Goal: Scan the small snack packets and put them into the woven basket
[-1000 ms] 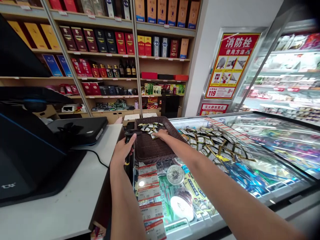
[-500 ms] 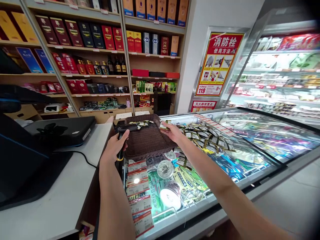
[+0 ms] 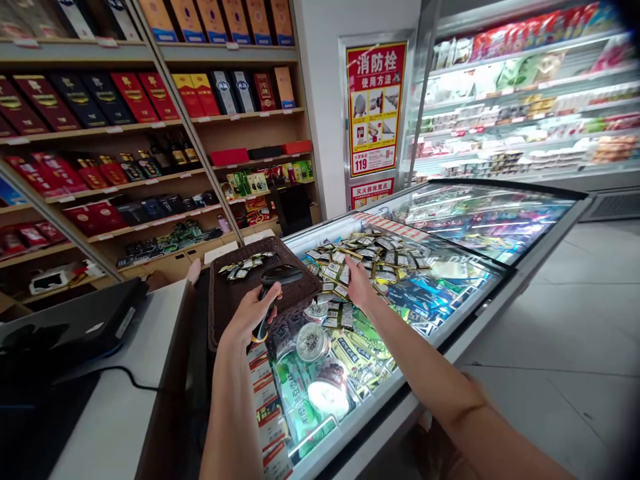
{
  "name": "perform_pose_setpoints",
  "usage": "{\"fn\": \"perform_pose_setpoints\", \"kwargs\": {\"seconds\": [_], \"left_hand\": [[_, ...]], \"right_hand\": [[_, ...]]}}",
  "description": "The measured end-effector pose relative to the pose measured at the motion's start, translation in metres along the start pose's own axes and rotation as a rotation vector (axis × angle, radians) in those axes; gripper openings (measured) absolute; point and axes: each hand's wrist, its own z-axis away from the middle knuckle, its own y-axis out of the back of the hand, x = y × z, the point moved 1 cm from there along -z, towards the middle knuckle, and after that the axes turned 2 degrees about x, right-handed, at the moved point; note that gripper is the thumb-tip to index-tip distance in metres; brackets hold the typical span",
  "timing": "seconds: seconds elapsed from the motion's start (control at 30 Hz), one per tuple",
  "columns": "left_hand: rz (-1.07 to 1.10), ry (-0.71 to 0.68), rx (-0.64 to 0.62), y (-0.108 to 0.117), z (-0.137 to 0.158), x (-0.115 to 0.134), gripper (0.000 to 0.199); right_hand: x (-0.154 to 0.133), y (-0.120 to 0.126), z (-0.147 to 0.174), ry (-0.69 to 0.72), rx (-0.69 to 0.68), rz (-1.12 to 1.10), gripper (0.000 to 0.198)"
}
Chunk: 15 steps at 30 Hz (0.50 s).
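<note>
Left hand (image 3: 250, 313): fingers wrapped around the black scanner (image 3: 275, 283), held over the near edge of the brown basket (image 3: 235, 300). Right hand (image 3: 359, 283): fingers spread flat on the packet pile (image 3: 370, 257), just right of the basket on the freezer lid (image 3: 450, 293); nothing visibly gripped. More packets inside the basket's far end.

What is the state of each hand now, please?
Left hand: closed, holding black scanner.
Right hand: open, resting on small packets.

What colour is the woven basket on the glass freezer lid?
Dark brown, seen in the head view: the woven basket beside the left hand.
</note>
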Motion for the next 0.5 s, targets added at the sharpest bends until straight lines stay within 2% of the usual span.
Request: {"fn": "perform_pose_setpoints", "kwargs": {"seconds": [0.13, 0.27, 0.5], "left_hand": [[-0.006, -0.002, -0.041, -0.013, -0.003, 0.001, 0.058], [-0.036, -0.001, -0.048, -0.018, -0.001, 0.007, 0.060], [-0.038, -0.013, -0.041, -0.021, 0.000, 0.009, 0.060]], "right_hand": [[0.007, 0.002, -0.008, -0.103, 0.146, -0.235, 0.027], [0.010, 0.003, -0.006, -0.117, 0.220, -0.279, 0.030], [0.007, 0.000, 0.000, -0.081, 0.172, -0.292, 0.024]]}}
